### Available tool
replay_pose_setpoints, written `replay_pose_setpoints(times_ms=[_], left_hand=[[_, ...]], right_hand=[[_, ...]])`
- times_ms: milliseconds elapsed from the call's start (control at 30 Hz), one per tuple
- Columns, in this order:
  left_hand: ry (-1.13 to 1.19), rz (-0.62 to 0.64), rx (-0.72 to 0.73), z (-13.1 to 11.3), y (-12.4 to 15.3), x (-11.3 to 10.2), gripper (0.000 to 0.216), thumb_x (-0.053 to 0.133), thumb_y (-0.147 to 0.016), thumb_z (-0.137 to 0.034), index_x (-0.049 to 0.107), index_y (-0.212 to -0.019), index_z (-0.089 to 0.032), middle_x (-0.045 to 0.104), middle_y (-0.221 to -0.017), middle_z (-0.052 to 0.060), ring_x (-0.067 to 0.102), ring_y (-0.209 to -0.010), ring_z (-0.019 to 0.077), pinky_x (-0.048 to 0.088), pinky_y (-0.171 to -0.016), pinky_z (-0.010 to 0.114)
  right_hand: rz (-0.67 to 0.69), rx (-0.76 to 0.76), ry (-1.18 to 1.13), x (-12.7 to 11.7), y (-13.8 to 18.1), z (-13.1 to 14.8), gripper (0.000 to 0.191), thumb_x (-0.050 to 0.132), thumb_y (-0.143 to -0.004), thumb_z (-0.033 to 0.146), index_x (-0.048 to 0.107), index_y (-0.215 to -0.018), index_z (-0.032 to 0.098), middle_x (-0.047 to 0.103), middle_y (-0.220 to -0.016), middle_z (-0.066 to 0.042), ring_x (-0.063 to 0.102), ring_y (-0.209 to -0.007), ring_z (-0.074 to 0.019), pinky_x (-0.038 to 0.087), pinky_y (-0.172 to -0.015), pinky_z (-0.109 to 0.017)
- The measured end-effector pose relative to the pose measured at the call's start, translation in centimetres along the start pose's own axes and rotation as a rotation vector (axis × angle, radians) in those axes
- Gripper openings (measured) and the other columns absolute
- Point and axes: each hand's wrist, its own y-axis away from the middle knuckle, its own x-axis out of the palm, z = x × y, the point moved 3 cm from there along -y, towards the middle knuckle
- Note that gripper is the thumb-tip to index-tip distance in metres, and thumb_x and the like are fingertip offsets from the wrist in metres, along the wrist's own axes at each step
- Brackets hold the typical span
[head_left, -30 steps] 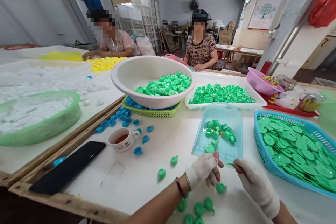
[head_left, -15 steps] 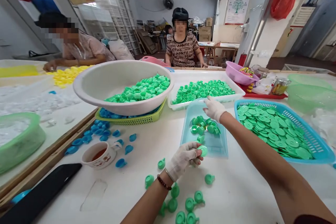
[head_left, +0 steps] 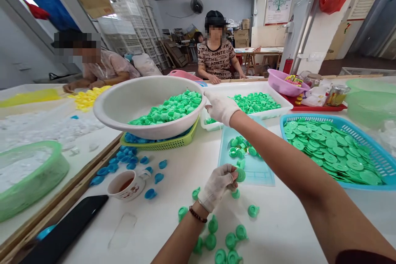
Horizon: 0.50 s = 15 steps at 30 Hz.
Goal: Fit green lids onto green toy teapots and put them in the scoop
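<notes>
My gloved left hand (head_left: 217,185) is closed in a pinch on a green cap (head_left: 240,174), just in front of a light blue scoop tray (head_left: 256,171) that holds several green caps. More green caps (head_left: 229,241) lie loose on the white table near my left wrist. My gloved right hand (head_left: 221,107) is stretched far forward. Its fingers are curled at the right rim of a big white bowl (head_left: 123,103) filled with green caps (head_left: 173,107). The bowl rests on a yellow-green basket (head_left: 161,144).
A blue basket (head_left: 382,171) of flat green discs stands at the right, with a white tray (head_left: 286,109) of green caps behind the scoop. A cup of tea (head_left: 126,185), a black phone (head_left: 64,235) and loose blue caps (head_left: 123,161) lie at the left. Two people sit across the table.
My right hand left the spot beside my left hand, reached over the scoop tray, then moved left to the white bowl's rim. My left hand now pinches a green cap.
</notes>
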Motion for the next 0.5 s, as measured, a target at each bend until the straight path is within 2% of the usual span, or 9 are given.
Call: replay_pose_setpoints(times_ms=[100,133,200,300,367,500], left_hand=[[0.015,-0.097,0.106,-1.4,0.0,-0.7,0.037,0.072,-0.067,-0.039,0.053,-0.087,-0.015,0.053,-0.065,-0.003,0.053,-0.055,0.0092,0.043,-0.053,0.022],[0.030,-0.123,0.132,-1.8,0.1,-0.8,0.036,0.072,-0.068,-0.038,0.053,-0.088,-0.015,0.053,-0.066,-0.003,0.054,-0.056,0.0093,0.044,-0.054,0.023],[0.052,-0.129,0.142,-1.9,0.3,-0.7,0.034,0.070,-0.070,-0.038,0.052,-0.088,-0.015,0.054,-0.067,-0.003,0.056,-0.057,0.0102,0.047,-0.056,0.024],[0.014,-0.033,0.089,-1.0,0.6,0.6,0.030,0.067,-0.073,-0.038,0.052,-0.086,-0.015,0.058,-0.067,0.000,0.059,-0.059,0.0126,0.050,-0.057,0.027],[-0.052,0.043,0.055,-0.1,0.8,1.7,0.027,0.064,-0.075,-0.037,0.052,-0.084,-0.015,0.061,-0.069,0.002,0.061,-0.059,0.0134,0.050,-0.057,0.026],[-0.334,0.108,0.015,0.5,1.1,2.4,0.020,0.055,-0.080,-0.035,0.055,-0.086,-0.016,0.060,-0.067,0.001,0.058,-0.053,0.0126,0.045,-0.051,0.024]], right_hand=[[0.048,-0.017,0.002,1.1,4.4,-0.9,0.027,0.036,-0.095,0.025,0.059,-0.098,0.011,0.064,-0.094,-0.006,0.062,-0.096,-0.0205,0.042,-0.083,-0.030],[0.080,-0.006,-0.005,2.0,6.6,-1.6,0.026,0.038,-0.094,0.027,0.060,-0.089,0.013,0.065,-0.085,-0.006,0.062,-0.086,-0.0192,0.043,-0.077,-0.028],[0.165,0.070,-0.157,4.4,11.5,-3.1,0.023,0.042,-0.093,0.031,0.058,-0.083,0.017,0.063,-0.074,-0.003,0.059,-0.071,-0.0163,0.043,-0.068,-0.027],[0.171,0.153,-0.538,8.1,17.6,-4.5,0.014,0.045,-0.088,0.027,0.057,-0.085,0.020,0.062,-0.077,-0.001,0.056,-0.068,-0.0135,0.045,-0.064,-0.026],[0.175,0.228,-0.741,10.1,20.3,-5.0,0.012,0.045,-0.086,0.024,0.055,-0.083,0.019,0.062,-0.079,-0.001,0.056,-0.068,-0.0128,0.047,-0.063,-0.026],[0.230,0.443,-0.876,11.5,23.3,-6.1,0.013,0.049,-0.086,0.030,0.052,-0.082,0.018,0.056,-0.068,0.002,0.053,-0.054,-0.0102,0.046,-0.051,-0.024]])
